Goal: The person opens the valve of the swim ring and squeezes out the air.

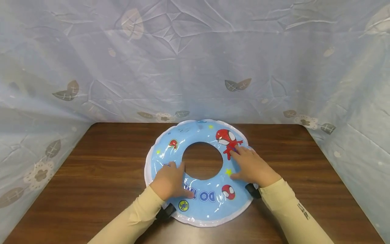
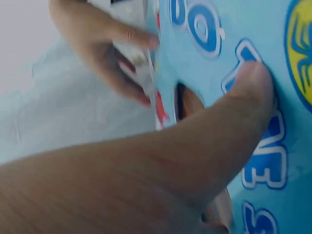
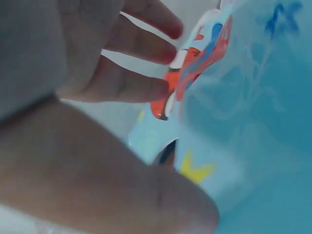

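A light blue swim ring with a white rim, red cartoon figures and blue lettering lies flat on the wooden table; its surface looks puffed and glossy. On its left part rests my left hand, fingers spread, the thumb touching the lettering in the left wrist view. My right hand lies over the right part, fingers extended near the red figure. In the right wrist view, the right thumb is at the ring beside a yellow star. Neither hand curls around the ring.
The dark brown wooden table shows around the ring and through its hole. A pale blue curtain with leaf and flower prints hangs behind the table and along both sides. Dark wrist straps sit under the sleeves.
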The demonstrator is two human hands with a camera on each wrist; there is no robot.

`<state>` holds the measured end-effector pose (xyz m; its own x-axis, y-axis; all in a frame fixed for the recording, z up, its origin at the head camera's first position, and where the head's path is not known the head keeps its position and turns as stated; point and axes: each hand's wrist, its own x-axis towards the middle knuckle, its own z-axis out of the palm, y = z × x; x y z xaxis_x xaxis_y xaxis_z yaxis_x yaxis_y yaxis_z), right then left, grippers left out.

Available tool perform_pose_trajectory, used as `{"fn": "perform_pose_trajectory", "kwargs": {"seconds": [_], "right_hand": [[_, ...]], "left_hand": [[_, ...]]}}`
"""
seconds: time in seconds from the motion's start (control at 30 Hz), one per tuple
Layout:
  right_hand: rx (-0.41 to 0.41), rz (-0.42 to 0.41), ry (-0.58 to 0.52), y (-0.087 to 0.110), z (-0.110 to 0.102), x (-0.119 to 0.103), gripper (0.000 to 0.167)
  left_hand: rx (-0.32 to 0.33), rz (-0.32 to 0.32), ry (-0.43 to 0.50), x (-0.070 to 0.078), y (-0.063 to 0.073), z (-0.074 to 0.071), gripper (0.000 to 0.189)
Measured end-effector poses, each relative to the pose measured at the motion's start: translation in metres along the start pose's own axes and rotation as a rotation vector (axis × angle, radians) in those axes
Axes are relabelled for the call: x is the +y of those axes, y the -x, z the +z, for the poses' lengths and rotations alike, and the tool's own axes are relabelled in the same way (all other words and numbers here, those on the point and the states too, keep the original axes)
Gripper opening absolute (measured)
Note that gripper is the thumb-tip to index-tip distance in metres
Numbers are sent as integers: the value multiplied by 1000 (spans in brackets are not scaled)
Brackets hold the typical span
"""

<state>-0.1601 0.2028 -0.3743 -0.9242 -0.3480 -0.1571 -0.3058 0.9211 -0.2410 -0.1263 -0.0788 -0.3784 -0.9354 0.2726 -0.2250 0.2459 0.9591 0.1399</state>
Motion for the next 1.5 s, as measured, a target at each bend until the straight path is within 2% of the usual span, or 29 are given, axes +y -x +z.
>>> {"fn": "perform_pose_trajectory", "kwargs": {"seconds": [0.1,0.2,0.27,0.37,0.47,0.53,0.63,0.73,1.03,1.13,1.23,1.37,1.5], "right_hand": [[-55,15,-45,2,-2,-5,94],[-107,28,-72,3,-3,-7,95],[-131,33,-89,3,-3,-6,96],[-162,36,-105,2,-1,-4,100],[-200,48,-132,1,2,-1,106],[-226,55,-151,0,5,0,110],[-259,59,-166,0,7,1,113],[-277,54,-167,0,9,2,113],[-287,51,-170,-2,7,3,115],[-287,49,-170,-1,6,4,115],[-284,51,-169,0,5,6,115],[-284,46,-165,0,3,8,115],[-287,43,-162,-2,5,9,114]], "left_hand": [[-1,6,-27,8,4,-1,115],[-17,32,-11,3,1,-7,103],[4,74,-1,-8,-7,-11,87],[85,171,-24,-29,-21,-16,69],[164,242,-58,-49,-37,-18,67],[180,268,-66,-59,-45,-16,69],[155,274,-56,-67,-54,-12,67],[102,255,-36,-71,-59,-9,63],[-19,213,43,-76,-65,-9,60],[-40,203,65,-76,-68,-7,60],[-19,196,68,-73,-70,-5,59],[81,161,18,-64,-70,-4,58],[160,116,-30,-57,-64,-4,57]]}}
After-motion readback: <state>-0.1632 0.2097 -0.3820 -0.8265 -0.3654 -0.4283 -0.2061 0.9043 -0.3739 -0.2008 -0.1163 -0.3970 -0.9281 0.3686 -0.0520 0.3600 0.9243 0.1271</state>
